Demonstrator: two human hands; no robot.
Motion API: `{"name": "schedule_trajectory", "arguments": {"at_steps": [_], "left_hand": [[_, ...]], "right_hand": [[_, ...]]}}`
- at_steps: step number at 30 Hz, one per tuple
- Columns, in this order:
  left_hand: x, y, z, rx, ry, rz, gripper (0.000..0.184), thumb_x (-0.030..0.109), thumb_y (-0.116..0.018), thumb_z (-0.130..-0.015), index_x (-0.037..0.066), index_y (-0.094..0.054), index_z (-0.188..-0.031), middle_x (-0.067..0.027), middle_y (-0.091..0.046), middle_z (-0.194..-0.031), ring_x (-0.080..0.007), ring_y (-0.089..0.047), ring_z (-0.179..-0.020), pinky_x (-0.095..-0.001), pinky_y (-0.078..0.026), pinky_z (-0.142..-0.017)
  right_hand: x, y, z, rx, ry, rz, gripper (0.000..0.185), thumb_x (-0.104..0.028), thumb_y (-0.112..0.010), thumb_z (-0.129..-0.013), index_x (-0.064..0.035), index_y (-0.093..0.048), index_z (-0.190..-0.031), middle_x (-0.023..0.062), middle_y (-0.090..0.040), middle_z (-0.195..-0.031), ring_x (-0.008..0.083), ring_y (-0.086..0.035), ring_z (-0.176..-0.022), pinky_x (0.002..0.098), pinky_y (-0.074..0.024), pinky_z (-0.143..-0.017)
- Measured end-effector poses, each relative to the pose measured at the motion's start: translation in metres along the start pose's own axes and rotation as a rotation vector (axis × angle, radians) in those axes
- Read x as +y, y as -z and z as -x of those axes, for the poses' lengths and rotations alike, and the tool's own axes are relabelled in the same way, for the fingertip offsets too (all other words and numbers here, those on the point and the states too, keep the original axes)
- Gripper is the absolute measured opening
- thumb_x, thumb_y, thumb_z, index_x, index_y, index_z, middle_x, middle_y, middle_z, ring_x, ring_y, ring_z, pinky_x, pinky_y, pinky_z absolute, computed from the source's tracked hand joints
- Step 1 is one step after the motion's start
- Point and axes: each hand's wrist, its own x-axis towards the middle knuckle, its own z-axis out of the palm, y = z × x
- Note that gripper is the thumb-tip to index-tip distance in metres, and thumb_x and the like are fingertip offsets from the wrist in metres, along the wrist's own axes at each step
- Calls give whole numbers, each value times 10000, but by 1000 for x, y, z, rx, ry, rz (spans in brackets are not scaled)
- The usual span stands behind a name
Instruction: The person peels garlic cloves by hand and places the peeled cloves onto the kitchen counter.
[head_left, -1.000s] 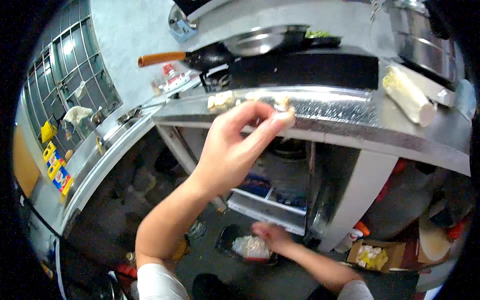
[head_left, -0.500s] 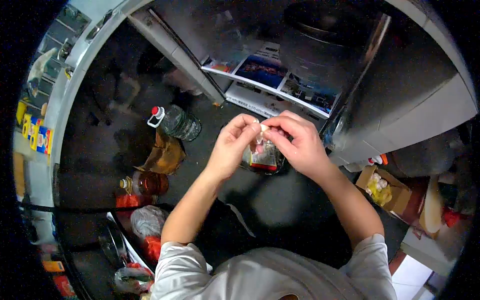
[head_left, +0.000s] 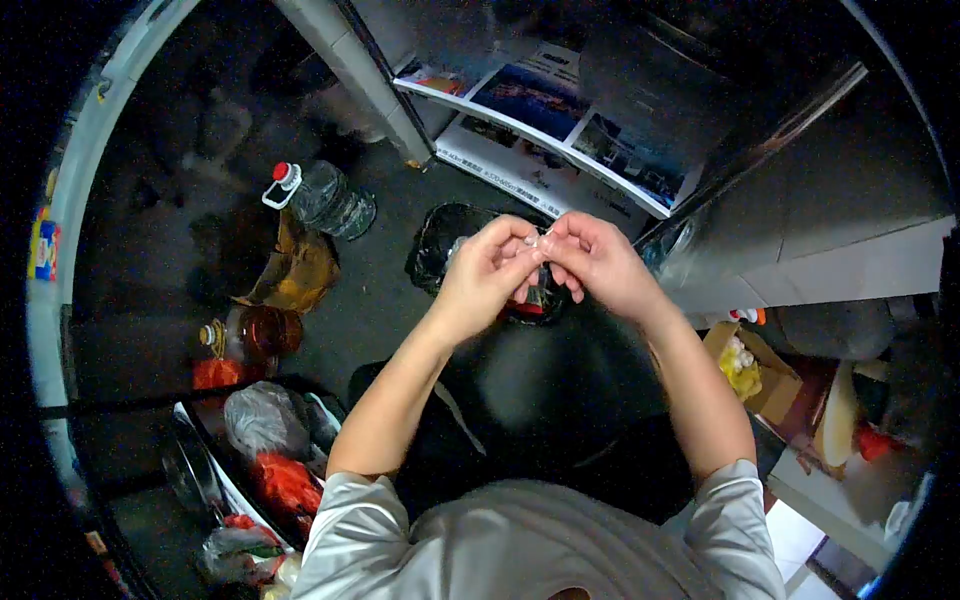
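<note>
My left hand (head_left: 487, 275) and my right hand (head_left: 603, 265) meet fingertip to fingertip near the centre of the view. Both are pinched around a small whitish piece (head_left: 541, 242), mostly covered by the fingers, too small to name. Beneath them on the floor is a black-lined bin (head_left: 430, 245), with clear plastic and something red partly visible inside it.
A large clear bottle with a red cap (head_left: 335, 200) stands at the left, near a brown bag (head_left: 295, 265) and a bottle of reddish liquid (head_left: 265, 330). Plastic bags (head_left: 268, 420) lie lower left. At the right is a cardboard box (head_left: 772, 385) beside a cabinet wall (head_left: 840, 260).
The view has tilted down from the counter to the floor. My left hand has come down from the counter and met my right hand over the bin, both pinching the small piece.
</note>
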Motion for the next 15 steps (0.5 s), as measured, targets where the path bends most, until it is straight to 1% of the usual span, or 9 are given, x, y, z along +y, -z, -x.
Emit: {"name": "schedule_trajectory", "arguments": {"at_steps": [2, 3, 5, 6, 8, 9, 11, 15], "left_hand": [[-3, 2, -3, -35, 54, 94, 148, 171, -611, -976, 50, -581, -1055, 4, -595, -751, -59, -535, -593, -214, -411, -500], [-6, 4, -5, -33, 57, 99, 148, 171, -611, -976, 50, -581, -1055, 4, -595, -751, -59, -535, -593, -214, -411, -500], [-14, 7, -6, -43, 65, 120, 128, 154, -595, -982, 54, -564, -1056, 0, -589, -738, -67, -533, -585, -217, -409, -504], [-16, 8, -6, -39, 69, 123, 128, 154, -595, -982, 54, -564, -1056, 0, -589, -738, -67, -533, -585, -217, -409, -504], [-17, 8, -7, -6, 22, 165, 109, 146, -570, -993, 54, -546, -1046, -6, -575, -719, -74, -521, -575, -223, -411, -507], [-18, 7, -7, -6, 23, 166, 109, 146, -570, -993, 54, -546, -1046, -6, -575, -719, -74, -521, -575, -223, -411, -507], [-20, 5, -9, 48, -5, 230, 81, 131, -521, -1005, 59, -537, -1037, -15, -564, -715, -77, -500, -568, -225, -412, -526], [-25, 16, -12, 120, -42, 290, 100, 118, -468, -1003, 67, -545, -1040, -25, -576, -738, -80, -497, -577, -223, -408, -540]], "right_hand": [[-3, -2, -2, -1, -50, 54, 256, -315, -596, -979, -73, -583, -897, -14, -576, -691, 66, -522, -556, 220, -430, -477], [-1, -2, -3, -2, -55, 55, 256, -315, -596, -979, -73, -583, -897, -14, -576, -691, 66, -522, -556, 220, -430, -477], [7, -4, -7, -17, -17, 4, 235, -285, -541, -1004, -73, -575, -907, -13, -568, -684, 72, -522, -547, 222, -430, -482], [10, -6, -9, -21, -22, 3, 235, -285, -541, -1004, -73, -575, -907, -13, -568, -684, 72, -522, -547, 222, -430, -482], [17, -8, -11, 53, 27, -46, 217, -239, -480, -1024, -68, -577, -932, 0, -575, -701, 76, -531, -562, 227, -446, -490], [21, -9, -13, 52, 25, -46, 217, -239, -480, -1024, -68, -577, -932, 0, -575, -701, 76, -531, -562, 227, -446, -490], [26, -13, -17, 56, 67, -191, 216, -209, -446, -1035, -47, -578, -978, 16, -584, -726, 81, -537, -578, 234, -463, -495], [24, -12, -20, 101, 34, -292, 225, -202, -439, -1040, -27, -578, -1020, 25, -586, -742, 84, -536, -587, 236, -475, -502]]}}
